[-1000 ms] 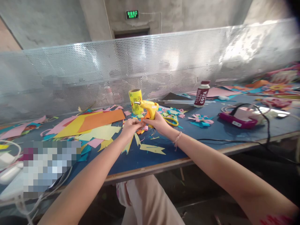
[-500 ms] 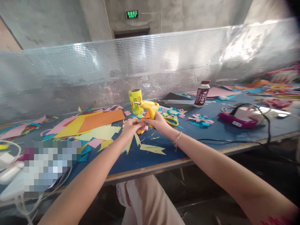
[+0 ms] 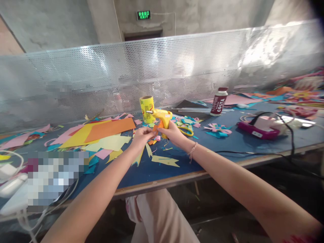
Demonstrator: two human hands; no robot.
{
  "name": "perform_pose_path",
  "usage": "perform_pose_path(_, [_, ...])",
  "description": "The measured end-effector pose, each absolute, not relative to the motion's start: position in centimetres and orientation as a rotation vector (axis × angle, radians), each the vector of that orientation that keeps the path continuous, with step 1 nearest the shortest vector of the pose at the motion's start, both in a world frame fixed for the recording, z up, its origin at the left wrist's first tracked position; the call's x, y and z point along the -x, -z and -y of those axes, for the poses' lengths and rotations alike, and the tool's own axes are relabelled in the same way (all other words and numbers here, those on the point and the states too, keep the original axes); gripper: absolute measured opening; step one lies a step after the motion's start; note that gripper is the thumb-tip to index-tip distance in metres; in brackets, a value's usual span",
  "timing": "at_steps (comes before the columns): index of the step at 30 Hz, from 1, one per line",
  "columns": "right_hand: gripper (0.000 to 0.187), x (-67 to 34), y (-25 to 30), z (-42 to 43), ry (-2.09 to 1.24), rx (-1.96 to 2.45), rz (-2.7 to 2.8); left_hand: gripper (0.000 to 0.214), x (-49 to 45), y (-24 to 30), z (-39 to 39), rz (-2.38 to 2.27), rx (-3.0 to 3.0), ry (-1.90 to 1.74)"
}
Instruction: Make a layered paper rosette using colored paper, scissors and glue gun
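My right hand [image 3: 172, 134] is wrapped round the handle of a yellow glue gun [image 3: 160, 116], held upright with its nozzle pointing left. My left hand [image 3: 142, 135] is closed in a pinch on small orange and pink paper pieces [image 3: 156, 132] just left of the gun. Both hands meet above the blue table [image 3: 157, 168], near its middle. A yellow tape roll [image 3: 146, 108] stands just behind the gun's nozzle.
Orange, yellow and pink paper sheets [image 3: 101, 133] lie to the left with scraps around. Yellow scissors [image 3: 186, 130] and paper flowers [image 3: 218, 129] lie to the right, then a brown bottle [image 3: 219, 101], a pink device [image 3: 255, 127] with black cables. A perforated metal screen [image 3: 177, 67] backs the table.
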State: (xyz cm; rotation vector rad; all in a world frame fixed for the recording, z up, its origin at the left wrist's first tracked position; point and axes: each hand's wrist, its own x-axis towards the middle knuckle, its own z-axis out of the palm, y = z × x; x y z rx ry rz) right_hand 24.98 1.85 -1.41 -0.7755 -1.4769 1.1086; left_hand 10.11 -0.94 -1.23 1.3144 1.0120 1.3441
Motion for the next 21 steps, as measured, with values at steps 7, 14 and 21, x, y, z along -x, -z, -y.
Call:
perform_pose_path(7, [0.035,-24.91,1.44,-1.88,-1.150,0.756,1.436,0.030,-10.12,0.97,1.20,-0.997,-1.304,-1.333])
perform_pose_path(14, [0.032,-24.94,1.29,-1.71,-1.176,0.771,1.399,0.029,-10.12,1.11,1.12,-1.018,-1.319,-1.351])
perform_pose_path(21, [0.035,-24.93,1.14,-1.58,-1.204,0.707,1.412,0.029,-10.04,1.17,1.03,-1.031,-1.360,-1.353])
